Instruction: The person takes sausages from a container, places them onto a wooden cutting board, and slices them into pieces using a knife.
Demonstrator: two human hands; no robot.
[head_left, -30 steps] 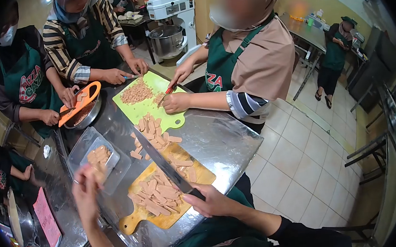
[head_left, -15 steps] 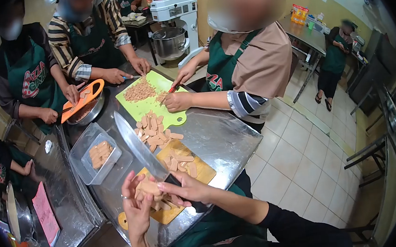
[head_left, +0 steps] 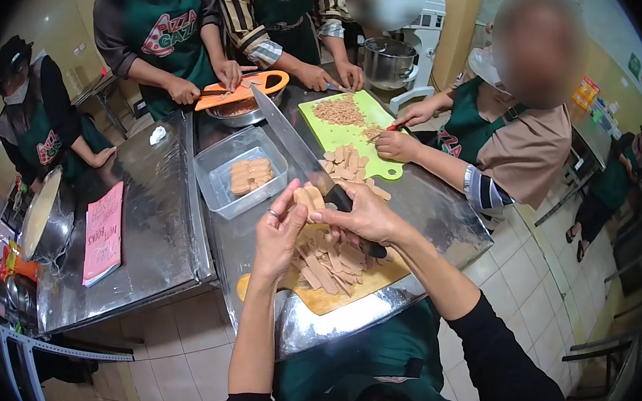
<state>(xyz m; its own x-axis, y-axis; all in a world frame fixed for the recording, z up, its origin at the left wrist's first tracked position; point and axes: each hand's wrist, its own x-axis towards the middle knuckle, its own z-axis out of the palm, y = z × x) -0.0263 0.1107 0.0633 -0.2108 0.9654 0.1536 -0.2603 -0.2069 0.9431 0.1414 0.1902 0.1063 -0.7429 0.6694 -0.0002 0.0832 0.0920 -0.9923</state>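
Sausage slices (head_left: 309, 199) are pinched upright in the fingers of my left hand (head_left: 275, 244). My right hand (head_left: 366, 218) grips the black handle of a large kitchen knife (head_left: 283, 130), its broad blade pointing up and away to the left. The right thumb and fingertips also touch the held slices. Below both hands, a loose pile of long sausage slices (head_left: 331, 267) covers much of a wooden cutting board (head_left: 318, 301). Beyond it, more slices (head_left: 346, 164) lie by a green cutting board (head_left: 330, 132) with diced sausage.
A clear plastic container (head_left: 218, 202) with whole sausages (head_left: 250, 174) stands behind my left hand. Co-workers cut at the green board and at an orange board (head_left: 239, 93) over a metal bowl (head_left: 246, 117). Pink paper (head_left: 104, 233) lies on the left table.
The view has swung left, so the scene sits farther right. My hands stay together over the wooden board, still holding the slices and the knife.
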